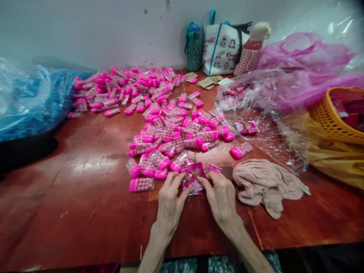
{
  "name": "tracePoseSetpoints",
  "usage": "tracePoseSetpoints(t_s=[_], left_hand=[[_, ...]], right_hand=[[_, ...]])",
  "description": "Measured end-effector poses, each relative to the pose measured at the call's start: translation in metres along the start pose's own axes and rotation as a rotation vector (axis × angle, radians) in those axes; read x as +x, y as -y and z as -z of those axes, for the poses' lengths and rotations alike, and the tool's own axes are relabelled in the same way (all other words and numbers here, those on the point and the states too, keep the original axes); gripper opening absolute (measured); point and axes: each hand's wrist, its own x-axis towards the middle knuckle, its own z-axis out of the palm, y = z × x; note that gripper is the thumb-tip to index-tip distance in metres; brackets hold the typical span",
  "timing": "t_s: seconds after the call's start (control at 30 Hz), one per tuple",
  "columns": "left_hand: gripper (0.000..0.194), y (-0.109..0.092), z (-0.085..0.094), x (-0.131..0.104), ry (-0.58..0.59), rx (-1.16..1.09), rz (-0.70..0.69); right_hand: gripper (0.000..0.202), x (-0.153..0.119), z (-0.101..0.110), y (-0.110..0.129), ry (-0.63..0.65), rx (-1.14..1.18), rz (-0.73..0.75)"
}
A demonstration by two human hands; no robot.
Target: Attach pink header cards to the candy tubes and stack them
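Both hands meet at a small pink printed packet (193, 175) near the table's front. My left hand (171, 195) pinches its left side between thumb and fingers. My right hand (221, 197) is closed on the packet's right side, its thumb on the printed face. Another pink printed piece (213, 168) shows just behind my right fingers. Directly beyond the hands spreads a pile of clear containers (176, 132) with pink caps and small pink balls inside. One such container (142, 184) lies left of my left hand.
A beige cloth (267, 184) lies right of my right hand. Clear plastic wrap (264, 113), a pink printed pack (246, 128) and a yellow basket (332, 117) are at right. Blue plastic bags (34, 102) stand left. A white bag (220, 49) stands at the back wall.
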Motion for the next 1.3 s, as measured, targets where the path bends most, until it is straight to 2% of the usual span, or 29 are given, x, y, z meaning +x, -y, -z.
tracePoseSetpoints(t_s=[0.3, 0.37, 0.43, 0.53, 0.67, 0.73, 0.8, 0.9, 1.0, 1.07, 1.17, 1.3], left_hand=[[0.027, -0.008, 0.001, 0.002, 0.015, -0.021, 0.033], [0.026, -0.009, 0.001, 0.002, 0.009, -0.033, 0.048], [0.027, -0.009, 0.001, 0.001, 0.0, -0.045, 0.058], [0.028, -0.008, 0.0, -0.004, -0.068, -0.083, 0.068], [0.027, -0.018, 0.005, -0.01, -0.224, -0.326, 0.175], [0.028, -0.026, 0.006, -0.01, -0.177, -0.548, 0.3], [0.021, -0.033, 0.006, -0.007, -0.101, -0.778, 0.413], [0.004, -0.037, 0.001, -0.002, -0.12, -1.006, 0.488], [0.003, -0.036, -0.003, 0.0, -0.185, -1.065, 0.518], [0.004, -0.035, -0.004, 0.0, -0.198, -1.086, 0.545], [0.008, -0.034, -0.002, 0.0, -0.194, -1.129, 0.605], [0.017, -0.03, 0.003, 0.001, -0.166, -1.176, 0.684]], right_hand=[[0.027, -0.009, 0.016, -0.002, 0.059, 0.039, 0.084], [0.031, -0.006, 0.021, 0.0, 0.068, -0.002, 0.035], [0.031, -0.001, 0.028, 0.002, 0.025, -0.011, -0.031], [0.021, 0.005, 0.04, 0.004, -0.02, 0.18, -0.137], [0.02, 0.004, 0.046, 0.012, 0.23, 0.533, -0.287], [0.021, 0.0, 0.043, 0.018, 0.317, 0.606, -0.272], [0.019, -0.004, 0.041, 0.026, 0.333, 0.586, -0.219], [0.02, -0.006, 0.041, 0.034, 0.315, 0.516, -0.133], [0.016, -0.006, 0.043, 0.036, 0.342, 0.528, -0.092], [0.009, -0.007, 0.042, 0.037, 0.368, 0.539, -0.123], [0.021, -0.01, 0.035, 0.039, 0.338, 0.512, -0.174], [0.029, -0.011, 0.029, 0.043, 0.315, 0.536, -0.041]])
